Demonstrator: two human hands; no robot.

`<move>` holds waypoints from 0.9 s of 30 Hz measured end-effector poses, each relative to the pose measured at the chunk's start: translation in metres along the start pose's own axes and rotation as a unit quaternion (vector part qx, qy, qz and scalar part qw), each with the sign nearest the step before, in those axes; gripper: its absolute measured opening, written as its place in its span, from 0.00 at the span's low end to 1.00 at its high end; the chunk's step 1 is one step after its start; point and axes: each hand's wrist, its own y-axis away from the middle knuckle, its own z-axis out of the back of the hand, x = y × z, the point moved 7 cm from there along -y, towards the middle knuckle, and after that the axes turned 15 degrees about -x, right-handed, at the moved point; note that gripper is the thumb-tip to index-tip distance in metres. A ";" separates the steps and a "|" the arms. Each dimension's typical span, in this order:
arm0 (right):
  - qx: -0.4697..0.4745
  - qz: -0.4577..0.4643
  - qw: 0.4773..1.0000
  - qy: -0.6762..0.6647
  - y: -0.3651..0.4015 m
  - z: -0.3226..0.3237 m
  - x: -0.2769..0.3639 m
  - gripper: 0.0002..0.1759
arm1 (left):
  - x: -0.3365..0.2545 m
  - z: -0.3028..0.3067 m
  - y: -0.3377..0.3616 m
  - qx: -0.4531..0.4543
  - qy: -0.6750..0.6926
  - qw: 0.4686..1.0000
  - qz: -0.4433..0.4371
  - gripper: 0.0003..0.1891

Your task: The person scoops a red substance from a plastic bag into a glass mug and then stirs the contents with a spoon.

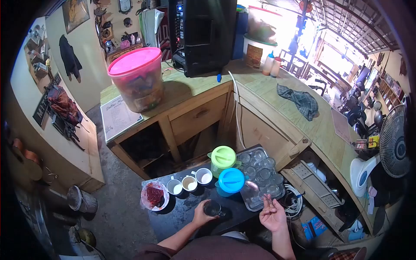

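Note:
My left hand (203,216) is wrapped round a clear glass mug (212,208) at the front of the dark table (182,216). My right hand (273,216) is raised palm up, fingers loosely bent and nothing visible in them, by the near corner of a metal tray (255,205). Several upturned glasses (264,174) crowd that tray. Beyond the mug stand a pitcher with a blue lid (231,180) and one with a green lid (224,157). Three white cups (189,183) with pale contents line up left of them, beside a plastic-lined bowl (164,205) holding something dark red.
A wooden counter (195,93) wraps round the front and right, carrying a pink-lidded tub (138,80), a black speaker (208,39), squeeze bottles (272,67) and a checked cloth (299,102). Coiled white cable (294,201) lies right of the tray. A fan (393,141) stands far right.

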 end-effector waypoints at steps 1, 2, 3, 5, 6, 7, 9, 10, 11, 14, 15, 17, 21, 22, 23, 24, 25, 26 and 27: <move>-0.005 -0.002 1.000 -0.001 -0.001 0.001 -0.004 0.19 | -0.002 0.001 0.000 0.002 0.001 1.000 -0.012 0.44; -0.005 -0.003 1.000 0.000 -0.002 0.001 -0.009 0.19 | -0.003 0.003 0.000 0.000 0.000 1.000 -0.012 0.44; -0.004 -0.006 1.000 0.000 -0.002 0.001 -0.013 0.19 | 0.000 0.003 0.002 0.016 0.002 1.000 0.007 0.45; -0.003 -0.014 1.000 0.004 -0.005 0.000 -0.023 0.19 | 0.004 0.005 0.006 0.026 0.001 0.999 0.030 0.47; -0.007 -0.008 1.000 0.008 -0.006 -0.001 -0.026 0.19 | 0.001 0.006 0.006 0.033 -0.019 0.999 0.000 0.47; -0.012 -0.003 1.000 0.011 -0.007 -0.001 -0.030 0.19 | -0.002 0.009 0.006 0.041 -0.038 0.998 -0.030 0.48; 0.002 -0.017 1.000 0.018 -0.010 -0.004 -0.038 0.19 | -0.003 0.029 0.004 0.029 -0.051 0.998 -0.033 0.47; 0.016 -0.028 0.999 0.020 -0.010 -0.007 -0.041 0.20 | -0.003 0.042 0.001 0.023 -0.062 0.997 -0.039 0.46; 0.017 -0.030 0.999 0.023 -0.010 -0.008 -0.044 0.20 | 0.000 0.062 -0.006 -0.020 -0.066 0.995 -0.069 0.43; 0.023 -0.040 0.999 0.023 -0.008 -0.013 -0.052 0.21 | 0.005 0.151 -0.029 -0.221 -0.238 0.940 -0.103 0.24; 0.025 -0.042 0.999 0.021 -0.006 -0.014 -0.055 0.22 | 0.017 0.178 -0.032 -0.293 -0.276 0.910 -0.100 0.21; 0.028 -0.044 0.998 0.020 -0.005 -0.014 -0.059 0.22 | 0.042 0.216 -0.035 -0.315 -0.426 0.847 0.047 0.25; 0.032 -0.056 0.998 0.028 -0.008 -0.006 -0.065 0.21 | 0.077 0.222 -0.044 -0.234 -0.491 0.827 0.143 0.29; 0.033 -0.060 0.997 0.027 -0.008 -0.004 -0.066 0.21 | 0.086 0.219 -0.045 -0.212 -0.512 0.815 0.171 0.30; 0.034 -0.058 0.997 0.027 -0.008 -0.003 -0.066 0.21 | 0.092 0.218 -0.047 -0.212 -0.511 0.816 0.170 0.30; 0.034 -0.058 0.997 0.026 -0.008 0.000 -0.066 0.21 | 0.099 0.219 -0.047 -0.221 -0.503 0.814 0.188 0.29; 0.034 -0.059 0.997 0.025 -0.008 0.001 -0.066 0.21 | 0.106 0.221 -0.048 -0.230 -0.495 0.812 0.206 0.28; 0.035 -0.058 0.997 0.023 -0.008 0.002 -0.066 0.21 | 0.114 0.221 -0.051 -0.229 -0.494 0.813 0.204 0.28; 0.032 -0.052 0.998 0.022 -0.009 0.002 -0.066 0.21 | 0.121 0.225 -0.055 -0.238 -0.488 0.816 0.199 0.24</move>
